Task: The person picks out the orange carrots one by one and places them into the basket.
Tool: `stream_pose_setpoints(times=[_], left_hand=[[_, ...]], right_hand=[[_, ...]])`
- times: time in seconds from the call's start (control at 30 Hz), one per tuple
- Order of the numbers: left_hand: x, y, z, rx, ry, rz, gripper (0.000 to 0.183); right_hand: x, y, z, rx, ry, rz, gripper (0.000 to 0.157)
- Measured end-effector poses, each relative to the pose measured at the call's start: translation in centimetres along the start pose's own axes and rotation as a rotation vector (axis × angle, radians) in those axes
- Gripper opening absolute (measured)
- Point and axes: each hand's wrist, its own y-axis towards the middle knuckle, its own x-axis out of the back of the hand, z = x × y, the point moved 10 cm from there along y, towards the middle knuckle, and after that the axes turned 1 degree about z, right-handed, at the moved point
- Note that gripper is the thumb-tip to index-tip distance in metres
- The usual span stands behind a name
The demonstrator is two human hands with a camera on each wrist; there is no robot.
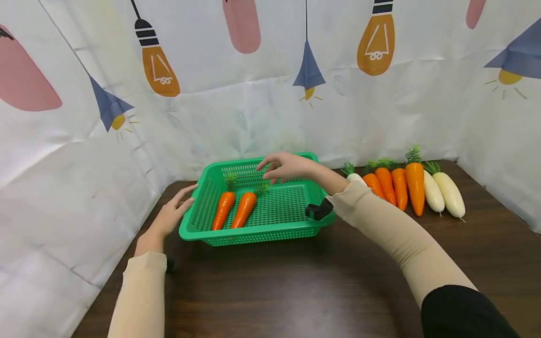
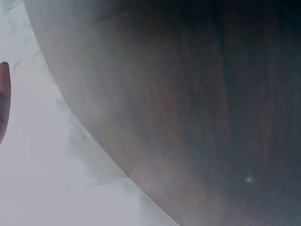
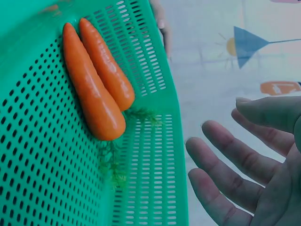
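Note:
A green plastic basket (image 1: 253,232) stands on the table, with two orange carrots (image 1: 243,210) lying side by side in its left half, leafy tops toward the back. My left hand (image 1: 169,215) is at the basket's left edge, its extended fingers right at the rim. Over the back of the basket hovers my right hand (image 1: 289,166), fingers loosely bent and nothing in them. The right wrist view shows that hand (image 3: 254,165) with spread fingers beside the basket wall, apart from the carrots (image 3: 91,89). In the left wrist view only a fingertip (image 2: 4,99) shows.
To the right, several carrots (image 1: 415,188) and white radishes (image 1: 450,193) lie in a row on the dark wooden table (image 1: 270,286), partly behind my right sleeve. A white patterned curtain (image 1: 270,108) hangs behind and along the left side.

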Motion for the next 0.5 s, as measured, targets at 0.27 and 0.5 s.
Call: stream_pose_setpoints(times=[0.27, 0.5], left_hand=[[0.0, -0.1, 0.0, -0.007, 0.009, -0.002, 0.059], [0.0, 0.1, 0.0, -0.006, 0.008, -0.007, 0.059]], right_hand=[[0.9, -2.2, -0.2, 0.050, -0.015, -0.054, 0.035], [2.0, -4.2, -0.1, 0.121, -0.051, -0.098, 0.033]])
